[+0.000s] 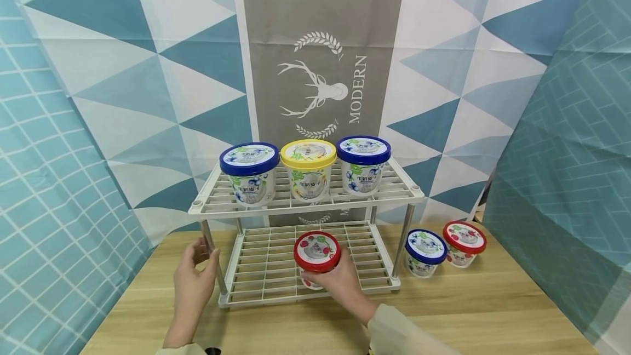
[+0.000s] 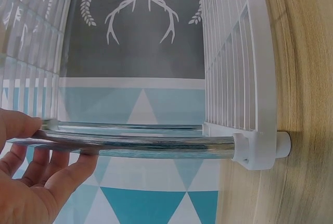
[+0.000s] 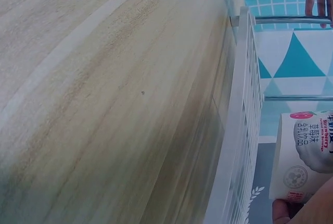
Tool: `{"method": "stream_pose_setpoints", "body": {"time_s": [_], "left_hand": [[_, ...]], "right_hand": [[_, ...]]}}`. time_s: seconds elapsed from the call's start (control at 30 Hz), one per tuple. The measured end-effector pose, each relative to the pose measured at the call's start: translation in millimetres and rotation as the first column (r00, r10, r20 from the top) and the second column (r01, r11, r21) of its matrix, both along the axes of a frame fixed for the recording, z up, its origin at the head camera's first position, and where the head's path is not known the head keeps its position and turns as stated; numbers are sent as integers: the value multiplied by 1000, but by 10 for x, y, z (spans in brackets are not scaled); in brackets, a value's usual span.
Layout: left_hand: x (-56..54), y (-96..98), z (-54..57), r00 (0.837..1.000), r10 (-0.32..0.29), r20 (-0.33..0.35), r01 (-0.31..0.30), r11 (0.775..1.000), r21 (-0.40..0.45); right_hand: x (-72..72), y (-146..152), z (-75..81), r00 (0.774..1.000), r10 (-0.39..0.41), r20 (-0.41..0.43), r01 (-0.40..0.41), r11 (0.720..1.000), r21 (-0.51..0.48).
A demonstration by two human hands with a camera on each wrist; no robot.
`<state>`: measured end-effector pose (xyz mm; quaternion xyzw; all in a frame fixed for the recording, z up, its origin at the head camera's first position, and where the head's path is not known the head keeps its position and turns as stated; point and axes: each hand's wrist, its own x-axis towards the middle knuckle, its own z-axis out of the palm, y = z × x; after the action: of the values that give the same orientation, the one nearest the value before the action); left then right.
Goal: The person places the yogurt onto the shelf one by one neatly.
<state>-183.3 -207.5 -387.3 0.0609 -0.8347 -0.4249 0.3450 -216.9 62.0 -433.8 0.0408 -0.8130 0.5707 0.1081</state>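
Note:
A two-tier white rack (image 1: 307, 215) with metal posts stands on the wooden table. My right hand (image 1: 342, 282) grips a red-lidded strawberry tub (image 1: 317, 252) at the lower tier, fingers round its right side. In the right wrist view the tub's printed side (image 3: 304, 151) shows just above the lower grid, though contact with the bars cannot be made out. At the rack's left front post (image 2: 151, 146), my left hand (image 1: 194, 281) holds the metal between thumb and fingers. The upper tier carries a blue-lidded tub (image 1: 250, 173), a yellow-lidded tub (image 1: 309, 170) and another blue-lidded tub (image 1: 363, 165).
Right of the rack, a small blue-lidded tub (image 1: 426, 252) and a red-lidded tub (image 1: 463, 243) stand on the table (image 1: 493, 300). A patterned cloth (image 1: 320, 92) with a deer print hangs behind the rack. Tiled-pattern sheets (image 1: 49, 179) flank both sides.

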Motion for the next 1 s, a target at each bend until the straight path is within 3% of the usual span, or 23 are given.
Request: {"method": "stream_pose_setpoints", "body": {"time_s": [1.0], "left_hand": [[-7,-7,-10,1000,9,0,-9,1000,-4]], "right_hand": [[-14,-153,-96,999,-36,29,36,999,4]]}}
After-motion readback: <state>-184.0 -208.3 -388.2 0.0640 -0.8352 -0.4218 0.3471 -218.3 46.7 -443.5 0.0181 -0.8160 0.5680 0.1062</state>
